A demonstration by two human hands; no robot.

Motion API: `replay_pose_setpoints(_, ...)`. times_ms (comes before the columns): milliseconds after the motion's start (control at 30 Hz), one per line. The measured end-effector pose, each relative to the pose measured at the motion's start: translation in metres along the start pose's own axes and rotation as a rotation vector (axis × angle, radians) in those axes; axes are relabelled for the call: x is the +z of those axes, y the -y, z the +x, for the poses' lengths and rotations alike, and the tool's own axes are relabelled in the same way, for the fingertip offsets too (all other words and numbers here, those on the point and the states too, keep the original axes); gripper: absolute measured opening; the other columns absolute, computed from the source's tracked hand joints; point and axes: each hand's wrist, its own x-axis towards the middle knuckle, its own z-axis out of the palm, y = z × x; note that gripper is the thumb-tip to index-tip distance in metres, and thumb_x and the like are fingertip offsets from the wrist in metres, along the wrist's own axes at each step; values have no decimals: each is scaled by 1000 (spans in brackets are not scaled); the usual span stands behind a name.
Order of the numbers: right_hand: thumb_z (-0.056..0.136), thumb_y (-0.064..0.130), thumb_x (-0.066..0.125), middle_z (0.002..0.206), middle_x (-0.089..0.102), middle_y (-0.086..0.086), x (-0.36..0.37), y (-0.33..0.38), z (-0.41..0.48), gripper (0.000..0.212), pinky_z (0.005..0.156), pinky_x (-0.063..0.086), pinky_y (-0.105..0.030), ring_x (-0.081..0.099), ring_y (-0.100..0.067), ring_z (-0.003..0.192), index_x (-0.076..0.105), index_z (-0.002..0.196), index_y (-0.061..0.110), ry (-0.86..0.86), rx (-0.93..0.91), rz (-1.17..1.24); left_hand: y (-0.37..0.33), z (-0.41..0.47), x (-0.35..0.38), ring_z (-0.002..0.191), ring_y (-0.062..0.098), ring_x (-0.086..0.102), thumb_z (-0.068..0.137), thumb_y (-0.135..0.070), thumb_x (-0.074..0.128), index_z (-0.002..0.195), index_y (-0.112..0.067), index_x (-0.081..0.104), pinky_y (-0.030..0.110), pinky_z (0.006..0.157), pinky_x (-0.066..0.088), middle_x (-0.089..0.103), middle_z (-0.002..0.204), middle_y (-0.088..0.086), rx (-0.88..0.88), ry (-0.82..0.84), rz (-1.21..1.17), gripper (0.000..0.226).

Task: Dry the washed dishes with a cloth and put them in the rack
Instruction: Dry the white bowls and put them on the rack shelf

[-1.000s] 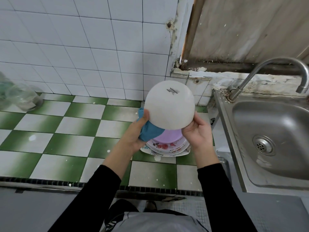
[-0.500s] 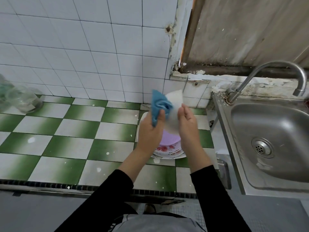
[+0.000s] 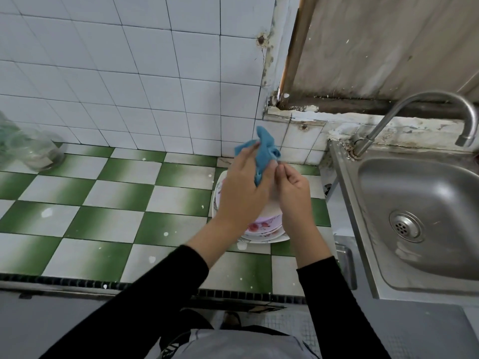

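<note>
My left hand (image 3: 242, 193) grips a blue cloth (image 3: 265, 154), which sticks up above the fingers. Close beside it on the right is my right hand (image 3: 293, 193), its fingers curled at the cloth's lower edge. Between the two palms only a sliver of the white plate (image 3: 272, 207) shows. The right hand seems to hold it on edge, and the rest of it is hidden. Under both hands a stack of plates (image 3: 261, 226) sits on the green-and-white tiled counter (image 3: 116, 203), with a purple dish and floral plates showing. No rack is in view.
A steel sink (image 3: 414, 216) with a curved tap (image 3: 427, 104) lies right of the counter. Clear glass jars (image 3: 31, 151) stand at the far left against the white tiled wall. The counter's dark front edge (image 3: 77, 282) runs along below.
The white plate was turned from flat-on to edge-on and lowered between the hands. The cloth rose from under the plate to above the fingers, and both hands came closer together.
</note>
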Motion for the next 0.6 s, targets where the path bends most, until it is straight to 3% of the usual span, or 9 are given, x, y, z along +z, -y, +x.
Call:
replay_pose_setpoints(67,105,4,44,97,74,0,0,0,2,31,81,58,-28,69,-18,95,70,99,21,4,34,110,1,-15,8,140,18,36,100,-42,41,146,-15,41,24,115,28,45,149,0,135,32,67,53)
replay_pose_setpoints(133,105,5,45,96,72,-3,-2,0,3,28,80,56,-29,66,-17,92,70,100,15,18,2,32,3,-10,6,138,17,38,101,-42,40,147,-15,40,24,114,31,45,148,0,124,67,40,53)
replay_pose_setpoints(200,106,9,46,86,63,-11,-6,-1,3,26,72,45,-34,54,-21,80,68,96,-2,54,-77,-120,2,3,-3,113,10,54,101,-44,41,132,-18,54,16,90,43,59,125,-1,-16,63,-55,43)
replay_pose_setpoints(233,105,10,47,82,58,-12,-9,0,3,28,70,39,-32,48,-21,77,66,96,-8,74,-95,-174,2,13,-8,95,9,58,101,-44,42,114,-22,61,20,76,43,63,105,-4,-123,56,-97,32)
replay_pose_setpoints(300,105,9,48,77,61,-6,-17,11,1,29,66,36,-28,49,-16,76,72,90,1,101,-105,-195,8,35,-21,79,12,57,101,-48,43,88,-26,58,29,69,42,61,85,-6,-350,99,-167,30)
replay_pose_setpoints(367,104,10,50,76,68,7,-26,23,1,34,68,44,-26,57,-13,79,75,84,19,93,-88,-128,21,48,-33,93,19,64,99,-51,44,99,-23,62,35,83,51,68,99,1,-581,194,-386,34)
replay_pose_setpoints(467,103,13,52,78,70,3,-33,32,4,35,71,48,-25,60,-15,80,74,76,19,55,-42,20,34,44,-36,101,24,66,100,-49,45,118,-19,60,38,86,54,70,114,9,-792,254,-722,39)
replay_pose_setpoints(600,102,10,46,62,60,11,-29,23,5,47,63,39,-24,53,-6,64,61,59,20,-89,107,279,47,28,-20,96,25,68,101,-47,42,115,-20,62,41,82,56,70,112,12,-889,93,-925,36)
